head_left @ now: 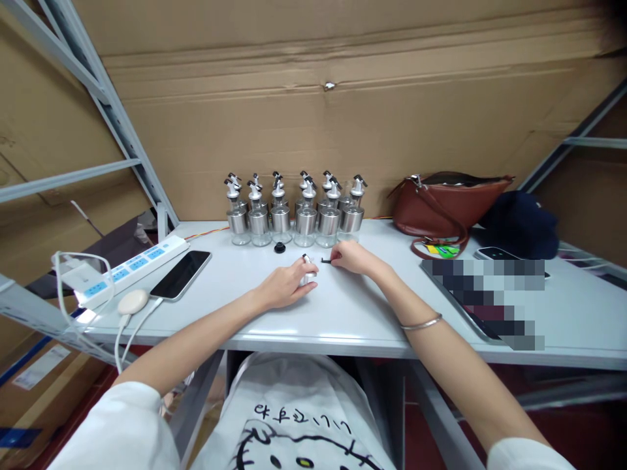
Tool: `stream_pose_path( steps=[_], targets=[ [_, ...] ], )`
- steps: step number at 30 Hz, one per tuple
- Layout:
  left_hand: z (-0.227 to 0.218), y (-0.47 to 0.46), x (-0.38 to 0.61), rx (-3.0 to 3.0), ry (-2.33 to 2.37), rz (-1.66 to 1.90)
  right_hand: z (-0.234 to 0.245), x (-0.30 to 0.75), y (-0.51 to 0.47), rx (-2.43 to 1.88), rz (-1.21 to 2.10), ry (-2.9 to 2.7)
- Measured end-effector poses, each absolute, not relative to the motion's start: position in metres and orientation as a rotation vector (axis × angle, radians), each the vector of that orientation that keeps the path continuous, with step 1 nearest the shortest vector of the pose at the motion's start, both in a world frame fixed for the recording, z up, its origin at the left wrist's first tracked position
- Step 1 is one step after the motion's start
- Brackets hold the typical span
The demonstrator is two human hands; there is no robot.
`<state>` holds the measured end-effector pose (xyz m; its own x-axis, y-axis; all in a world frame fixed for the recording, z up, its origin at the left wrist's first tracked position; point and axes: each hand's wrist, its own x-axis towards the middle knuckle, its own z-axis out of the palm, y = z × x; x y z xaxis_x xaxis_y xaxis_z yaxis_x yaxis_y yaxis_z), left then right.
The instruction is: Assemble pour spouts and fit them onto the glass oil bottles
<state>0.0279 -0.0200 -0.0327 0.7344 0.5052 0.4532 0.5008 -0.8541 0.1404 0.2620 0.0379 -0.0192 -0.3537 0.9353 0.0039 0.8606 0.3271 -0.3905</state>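
Near the middle of the table, my left hand point(287, 286) is closed around a silver bottle pourer point(308, 269), whose black tip shows above the fingers. Just to its right, my right hand point(350, 256) pinches a small thin black piece point(325, 261) that points toward the pourer; a narrow gap lies between them. A round black stopper point(279, 247) rests on the table beyond my left hand. Behind both hands stand several glass bottles point(306, 225) with steel bands, most topped with silver-and-black pourers.
A white power strip point(132, 271), a phone point(181, 275) and a round white charger point(132, 302) lie at left. To the right are a brown bag point(445, 202), a dark cap point(519, 225) and a partly blurred tablet-like device point(460, 300). Cardboard point(313, 124) walls the back.
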Motion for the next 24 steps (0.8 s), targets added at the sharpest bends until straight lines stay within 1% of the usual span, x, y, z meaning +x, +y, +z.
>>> stream_pose_path(
  steps=[4,7,13,16,24],
  targets=[
    [-0.032,-0.02,0.028,2.915,0.862,0.746,-0.017,0.26,0.036,-1.625,0.512,-2.333],
    [-0.034,-0.019,0.028,2.91,0.892,0.738,-0.01,0.256,0.032,-1.544,0.604,-2.263],
    [-0.036,-0.016,0.029,2.923,0.92,0.716,0.009,0.239,0.013,-1.183,0.929,-2.048],
    [-0.035,-0.016,0.028,2.953,0.914,0.699,0.015,0.235,0.006,-1.053,1.033,-1.948],
    [-0.034,-0.014,0.027,3.029,0.916,0.758,0.021,0.236,0.001,-0.967,1.165,-1.825]
  ],
)
